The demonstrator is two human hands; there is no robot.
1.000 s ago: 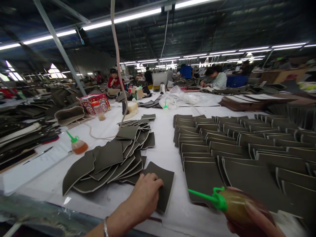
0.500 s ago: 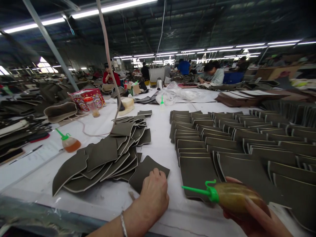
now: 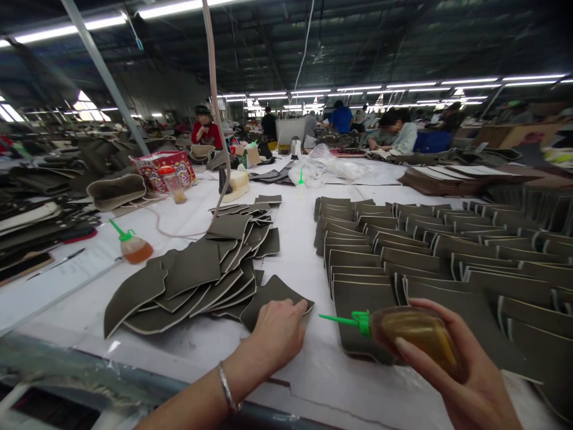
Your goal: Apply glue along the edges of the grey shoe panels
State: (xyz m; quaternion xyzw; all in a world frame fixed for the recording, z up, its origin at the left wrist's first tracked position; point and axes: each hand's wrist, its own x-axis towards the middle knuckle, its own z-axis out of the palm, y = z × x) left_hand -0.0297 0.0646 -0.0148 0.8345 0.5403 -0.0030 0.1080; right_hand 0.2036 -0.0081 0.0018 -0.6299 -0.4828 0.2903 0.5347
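My left hand [image 3: 277, 331] rests with curled fingers on a loose dark olive fabric piece [image 3: 268, 294] at the near end of a fanned heap of the same pieces [image 3: 201, 275]. My right hand [image 3: 452, 370] grips an amber glue bottle [image 3: 412, 331] whose green nozzle [image 3: 342, 319] points left toward that piece. Under and behind the bottle lie rows of overlapping rectangular olive panels [image 3: 430, 257] on the white table [image 3: 295, 251].
A second glue bottle [image 3: 132, 246] stands at the left near papers and a pen. A hanging hose [image 3: 215, 107] drops to the table by a patterned box [image 3: 163, 167] and a jar. Several other people work at benches behind. The table's front edge [image 3: 134, 376] is close.
My left hand has slid the loose piece and turned it slightly, ending nearer the heap. My right hand has lifted the bottle and brought its nozzle closer to the piece.
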